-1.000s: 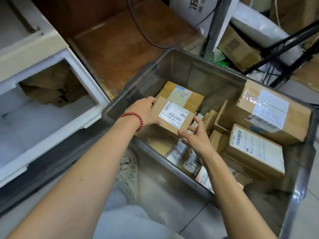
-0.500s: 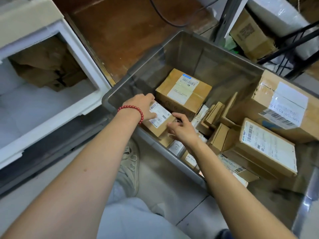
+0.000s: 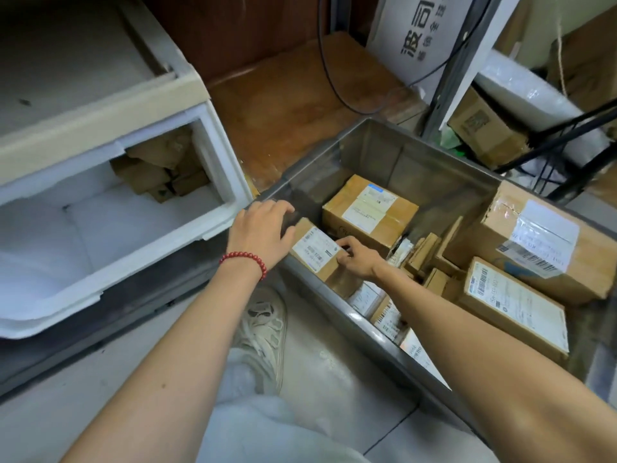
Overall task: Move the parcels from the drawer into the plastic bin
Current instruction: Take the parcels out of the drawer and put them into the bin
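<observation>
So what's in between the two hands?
A small labelled parcel, held by the left hand and the right hand, seen in the head view.

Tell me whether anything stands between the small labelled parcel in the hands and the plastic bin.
Nothing visible does. The small parcel is already inside the plastic bin, at its near-left corner, held by the left hand and right hand. A larger box lies close behind it; what is underneath is hidden.

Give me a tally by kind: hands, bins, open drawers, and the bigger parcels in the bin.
Hands: 2, left hand and right hand
Plastic bin: 1
Open drawer: 1
Bigger parcels in the bin: 4
Smaller parcels: overlapping, cannot count
Total counted: 8
</observation>
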{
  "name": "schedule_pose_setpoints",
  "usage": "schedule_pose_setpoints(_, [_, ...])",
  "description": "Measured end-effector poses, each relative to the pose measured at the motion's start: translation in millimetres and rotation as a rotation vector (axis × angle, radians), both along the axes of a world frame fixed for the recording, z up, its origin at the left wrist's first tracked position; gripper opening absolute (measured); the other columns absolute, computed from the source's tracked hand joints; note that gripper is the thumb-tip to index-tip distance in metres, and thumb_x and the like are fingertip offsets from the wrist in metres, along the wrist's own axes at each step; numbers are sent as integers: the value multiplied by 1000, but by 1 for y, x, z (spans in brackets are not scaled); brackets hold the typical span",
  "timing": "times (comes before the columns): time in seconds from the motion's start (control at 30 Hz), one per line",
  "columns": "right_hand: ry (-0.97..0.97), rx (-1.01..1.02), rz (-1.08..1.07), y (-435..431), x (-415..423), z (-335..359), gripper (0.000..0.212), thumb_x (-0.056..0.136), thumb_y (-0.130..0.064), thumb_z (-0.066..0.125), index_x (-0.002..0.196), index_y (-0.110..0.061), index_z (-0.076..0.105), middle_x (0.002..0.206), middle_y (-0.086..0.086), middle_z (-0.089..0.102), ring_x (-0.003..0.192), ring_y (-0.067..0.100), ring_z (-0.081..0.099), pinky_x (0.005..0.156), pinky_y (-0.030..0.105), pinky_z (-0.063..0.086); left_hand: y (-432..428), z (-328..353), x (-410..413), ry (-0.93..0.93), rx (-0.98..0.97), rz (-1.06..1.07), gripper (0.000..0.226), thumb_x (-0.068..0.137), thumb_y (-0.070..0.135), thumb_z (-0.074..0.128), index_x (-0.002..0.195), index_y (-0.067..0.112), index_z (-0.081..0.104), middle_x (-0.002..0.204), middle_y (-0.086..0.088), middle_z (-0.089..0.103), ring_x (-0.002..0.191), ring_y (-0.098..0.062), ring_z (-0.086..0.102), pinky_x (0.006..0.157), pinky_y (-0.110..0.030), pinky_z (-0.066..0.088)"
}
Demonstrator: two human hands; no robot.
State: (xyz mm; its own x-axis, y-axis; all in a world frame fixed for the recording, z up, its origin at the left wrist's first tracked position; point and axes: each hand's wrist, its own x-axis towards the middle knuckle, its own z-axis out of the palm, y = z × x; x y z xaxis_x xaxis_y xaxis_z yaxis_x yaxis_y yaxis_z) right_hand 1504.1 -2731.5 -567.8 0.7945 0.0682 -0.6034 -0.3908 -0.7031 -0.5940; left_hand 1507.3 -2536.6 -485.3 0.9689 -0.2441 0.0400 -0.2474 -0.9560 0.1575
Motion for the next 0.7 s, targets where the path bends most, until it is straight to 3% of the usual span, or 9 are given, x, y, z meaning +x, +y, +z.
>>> schedule_pose_setpoints(0.13, [67,-188,116,-2,-11,-5,51,101,-40,41,148,-28,26,144,13,46,129,33,47,109,47,36,20,6,-17,-86,50,7,40,93,42,48,131,28,49,131,4,53,123,-19,44,99,-39,34])
schedule_pose_setpoints(0.27, [-251,-376,152,8,-23,10,61,96,-55,40,150,-32,23,148,6,42,133,31,42,110,51,34,39,16,-30,-95,64,99,44,92,46,48,133,30,47,132,5,52,123,-20,43,97,-38,34])
schedule_pose_setpoints(0.4, [-576,-376,167,29,-23,49,55,98,-54,35,147,-29,32,147,3,45,131,28,43,104,44,37,48,23,-47,-90,-5,216,47,92,49,47,135,29,46,136,5,50,125,-21,42,97,-39,35])
schedule_pose_setpoints(0.7, [-805,-308,377,97,-26,115,53,97,-52,39,144,-28,39,147,0,44,135,25,39,109,43,32,84,30,-86,-16,17,458,51,91,53,45,136,28,43,135,3,50,125,-22,43,95,-39,36])
